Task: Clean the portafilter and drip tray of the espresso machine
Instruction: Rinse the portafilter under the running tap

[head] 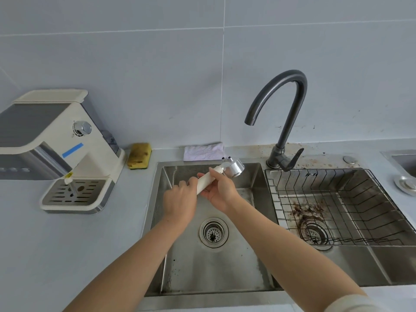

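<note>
- Portafilter [234,168] cleaning looks to be the step in hand. It is held above the back of the left sink [198,266] basin, centre of the frame.
- Espresso machine [67,143], at middle left, has the drip tray [74,194] seated at its base, so that half of the task appears not yet begun.
- Faucet [286,109], at upper right, arches left with its spout above the portafilter's metal head. No water is visible.
- Long axis: it runs from lower left to upper right. The white handle end is toward the lower left and the metal head points up and right toward the faucet base. Which way the basket opening faces I cannot tell.
- Left hand [180,199] wraps the lower end of the handle. The right hand [221,190] holds it nearer the head. The two hands are close together, both clamped on that one handle.
- Next move, as I judge it: free one hand for the faucet lever, then bring the head under the spout.
- Sponge [139,155] and folded cloth [203,152] lie behind the sink, within reach for scrubbing.
</note>
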Demonstrator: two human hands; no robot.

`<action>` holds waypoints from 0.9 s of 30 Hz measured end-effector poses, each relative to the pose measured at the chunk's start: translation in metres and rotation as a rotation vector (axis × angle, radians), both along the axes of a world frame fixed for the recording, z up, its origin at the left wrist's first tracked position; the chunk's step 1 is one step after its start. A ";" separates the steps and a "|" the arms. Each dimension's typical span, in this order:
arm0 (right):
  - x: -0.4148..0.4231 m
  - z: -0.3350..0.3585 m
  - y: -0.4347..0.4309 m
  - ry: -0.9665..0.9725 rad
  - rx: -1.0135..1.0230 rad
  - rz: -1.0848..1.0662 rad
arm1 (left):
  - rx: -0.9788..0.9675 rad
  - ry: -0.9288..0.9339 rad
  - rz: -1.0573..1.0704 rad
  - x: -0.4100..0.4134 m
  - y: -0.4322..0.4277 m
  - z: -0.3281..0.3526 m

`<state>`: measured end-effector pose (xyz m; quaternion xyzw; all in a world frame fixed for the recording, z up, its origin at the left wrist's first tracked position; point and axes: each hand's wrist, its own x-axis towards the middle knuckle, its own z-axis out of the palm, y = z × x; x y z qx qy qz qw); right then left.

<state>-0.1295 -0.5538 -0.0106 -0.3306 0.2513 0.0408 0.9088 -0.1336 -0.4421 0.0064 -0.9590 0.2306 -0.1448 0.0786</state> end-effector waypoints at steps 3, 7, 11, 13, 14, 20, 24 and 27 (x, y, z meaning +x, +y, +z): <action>0.000 -0.002 0.002 0.001 0.021 0.005 | -0.012 -0.051 0.015 -0.002 0.003 -0.005; 0.001 -0.004 0.003 0.017 0.050 0.015 | 0.035 -0.077 0.031 -0.006 0.003 -0.009; 0.002 -0.004 0.003 0.027 0.068 0.024 | 0.045 -0.129 0.028 -0.006 0.004 -0.010; 0.002 -0.004 0.003 0.032 0.069 0.027 | 0.045 -0.136 0.034 -0.005 0.004 -0.011; 0.002 -0.004 0.004 0.035 0.067 0.027 | 0.046 -0.130 0.033 -0.005 0.004 -0.012; 0.002 -0.009 0.005 0.094 -0.035 0.051 | -0.083 0.183 0.053 0.002 0.010 -0.024; 0.002 -0.017 0.009 0.186 -0.146 0.110 | -0.263 0.623 0.132 0.008 0.015 -0.034; 0.002 -0.022 0.009 0.269 -0.250 0.194 | -0.394 0.918 0.192 0.009 0.018 -0.037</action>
